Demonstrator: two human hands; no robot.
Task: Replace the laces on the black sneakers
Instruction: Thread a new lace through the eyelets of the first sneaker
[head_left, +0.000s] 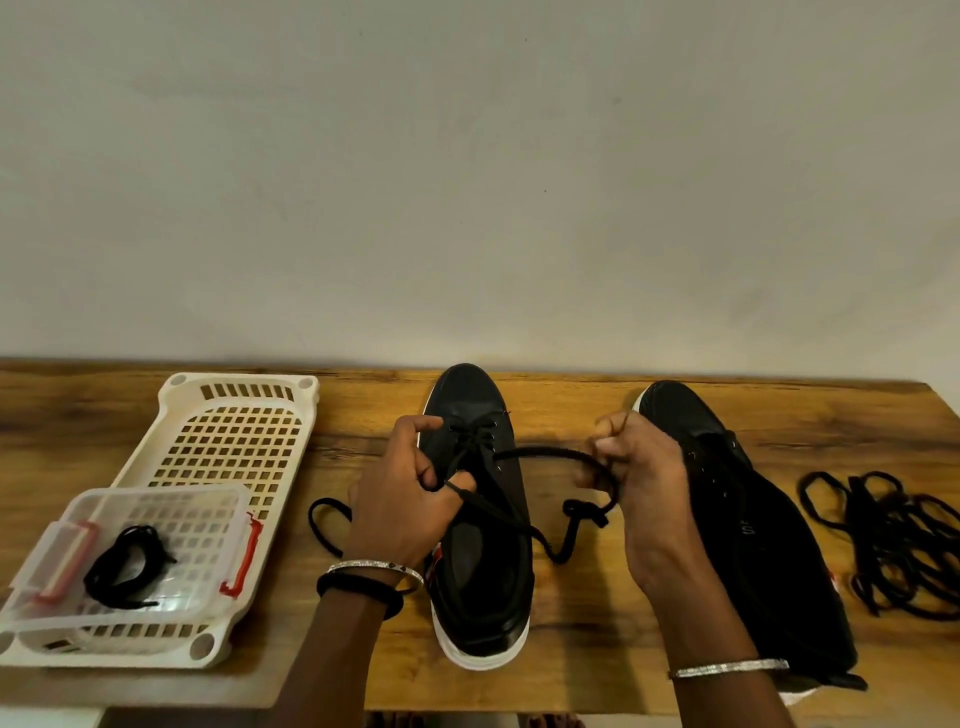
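Observation:
A black sneaker with a white sole (483, 561) stands at the middle of the wooden table (571, 660), toe pointing away from me. A black lace (540, 453) is threaded through its upper eyelets. My left hand (400, 499) pinches one strand of that lace over the tongue. My right hand (639, 478) holds the other strand, pulled out to the right in a loop; its knotted end (584, 512) hangs down. The second black sneaker (753, 530) lies to the right, partly behind my right hand, with no lace in it.
A white perforated tray (228, 441) sits at the left, with a clear plastic box (140, 545) on it holding a coiled black lace (127, 566). A heap of loose black laces (893, 540) lies at the far right. A plain wall rises behind the table.

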